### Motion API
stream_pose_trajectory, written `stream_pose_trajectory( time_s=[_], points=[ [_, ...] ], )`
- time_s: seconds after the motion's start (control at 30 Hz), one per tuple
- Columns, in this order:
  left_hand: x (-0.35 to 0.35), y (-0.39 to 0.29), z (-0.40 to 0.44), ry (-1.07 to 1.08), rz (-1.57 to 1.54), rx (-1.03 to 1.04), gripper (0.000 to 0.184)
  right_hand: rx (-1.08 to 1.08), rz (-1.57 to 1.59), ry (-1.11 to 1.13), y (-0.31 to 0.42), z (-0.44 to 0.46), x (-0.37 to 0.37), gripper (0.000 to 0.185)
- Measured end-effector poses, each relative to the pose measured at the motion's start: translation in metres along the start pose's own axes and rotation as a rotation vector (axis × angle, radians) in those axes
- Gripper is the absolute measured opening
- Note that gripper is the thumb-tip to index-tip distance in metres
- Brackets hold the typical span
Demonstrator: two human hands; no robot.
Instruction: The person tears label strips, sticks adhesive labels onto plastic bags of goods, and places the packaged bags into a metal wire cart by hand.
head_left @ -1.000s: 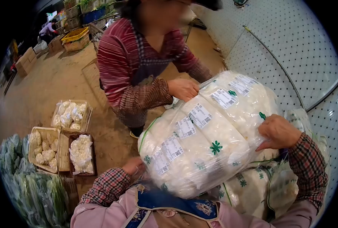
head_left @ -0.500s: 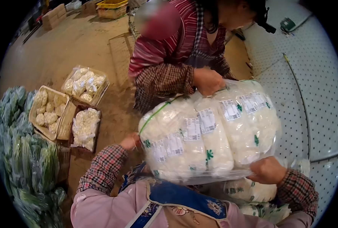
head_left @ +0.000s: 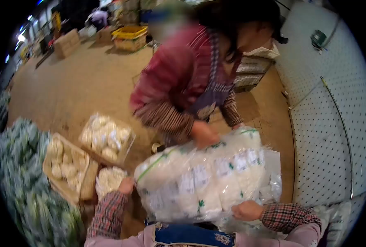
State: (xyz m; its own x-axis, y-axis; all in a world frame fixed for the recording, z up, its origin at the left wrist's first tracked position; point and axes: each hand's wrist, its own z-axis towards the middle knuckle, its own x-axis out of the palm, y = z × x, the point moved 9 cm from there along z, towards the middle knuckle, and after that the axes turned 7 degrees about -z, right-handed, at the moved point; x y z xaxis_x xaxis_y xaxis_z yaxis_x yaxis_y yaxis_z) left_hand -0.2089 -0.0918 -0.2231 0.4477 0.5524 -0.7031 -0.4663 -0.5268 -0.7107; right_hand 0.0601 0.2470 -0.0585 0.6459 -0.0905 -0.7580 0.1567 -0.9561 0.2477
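A large clear plastic bag (head_left: 203,181) packed with white, labelled packets hangs in front of my body, a green tie along its left edge. My right hand (head_left: 247,210) is closed on its near right edge. At the left end of the bag is my left hand (head_left: 126,186), its fingers closed and partly hidden, so what they hold I cannot make out. Across from me a co-worker in a red striped top (head_left: 183,70) grips the far side of the bag with both hands.
Crates of pale bagged produce (head_left: 66,166) (head_left: 107,138) stand on the floor at left, beside piled leafy greens (head_left: 35,185). A dotted pale wall (head_left: 327,136) rises at right. Further back are a yellow crate (head_left: 129,33) and cardboard boxes (head_left: 67,43). More plastic bags lie at lower right.
The bag has shifted left and down in view, along with my right hand and the co-worker's hands. The co-worker's body has turned, and stacked crates now show behind.
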Motion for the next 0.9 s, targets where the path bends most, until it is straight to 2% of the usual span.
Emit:
stream_pose_trajectory(
  time_s=[0.03, 0.07, 0.1, 0.13, 0.17, 0.2, 0.23, 0.27, 0.3, 0.57, 0.63, 0.67, 0.7, 0.8, 0.87, 0.9],
  points=[
    [-0.021, -0.02, -0.007, -0.035, -0.561, -0.693, 0.022, -0.036, 0.004, -0.063, 0.002, 0.019, 0.003, 0.015],
    [-0.031, -0.021, -0.002, 0.042, -0.591, -0.759, 0.025, -0.023, 0.07, -0.04, -0.001, 0.037, -0.002, 0.015],
    [-0.039, -0.01, -0.005, 0.009, -0.562, -0.816, 0.026, -0.015, 0.148, -0.016, -0.001, 0.051, -0.001, 0.015],
    [-0.047, 0.0, 0.001, -0.001, -0.553, -0.711, 0.025, -0.004, 0.176, -0.037, -0.009, 0.065, -0.003, 0.015],
    [-0.056, 0.018, 0.004, 0.043, -0.506, -0.74, 0.025, -0.016, 0.172, -0.076, -0.01, 0.085, -0.009, 0.014],
    [-0.075, 0.012, 0.013, 0.04, -0.467, -0.63, 0.023, -0.026, 0.16, -0.112, -0.01, 0.101, -0.017, 0.014],
    [-0.086, 0.014, 0.013, 0.028, -0.608, -0.769, 0.019, -0.017, 0.174, -0.116, -0.013, 0.116, -0.028, 0.014],
    [-0.092, 0.036, 0.012, -0.057, -0.657, -0.733, 0.016, -0.031, 0.164, -0.114, -0.012, 0.131, -0.038, 0.014],
    [-0.097, 0.024, 0.009, -0.165, -0.658, -0.717, 0.016, -0.055, 0.152, -0.117, -0.019, 0.129, -0.043, 0.013],
    [-0.11, 0.009, 0.052, -0.286, -0.841, -0.863, 0.012, -0.221, 0.035, -0.14, -0.075, 0.176, -0.14, 0.012],
    [-0.103, 0.005, 0.069, -0.475, -1.048, -0.889, 0.008, -0.262, 0.023, -0.164, -0.1, 0.185, -0.181, 0.011],
    [-0.101, 0.003, 0.079, -0.551, -1.024, -0.934, 0.006, -0.32, 0.006, -0.157, -0.115, 0.191, -0.201, 0.012],
    [-0.102, -0.01, 0.089, -0.674, -1.045, -0.889, 0.007, -0.38, -0.005, -0.141, -0.127, 0.192, -0.216, 0.012],
    [-0.089, -0.032, 0.123, -0.722, -1.159, -0.794, 0.007, -0.464, -0.072, -0.226, -0.161, 0.194, -0.281, 0.011],
    [-0.092, -0.061, 0.149, -0.956, -1.222, -0.713, 0.008, -0.527, -0.165, -0.281, -0.193, 0.201, -0.333, 0.012],
    [-0.093, -0.07, 0.162, -0.973, -1.219, -0.721, 0.008, -0.557, -0.202, -0.313, -0.207, 0.205, -0.359, 0.011]
  ],
)
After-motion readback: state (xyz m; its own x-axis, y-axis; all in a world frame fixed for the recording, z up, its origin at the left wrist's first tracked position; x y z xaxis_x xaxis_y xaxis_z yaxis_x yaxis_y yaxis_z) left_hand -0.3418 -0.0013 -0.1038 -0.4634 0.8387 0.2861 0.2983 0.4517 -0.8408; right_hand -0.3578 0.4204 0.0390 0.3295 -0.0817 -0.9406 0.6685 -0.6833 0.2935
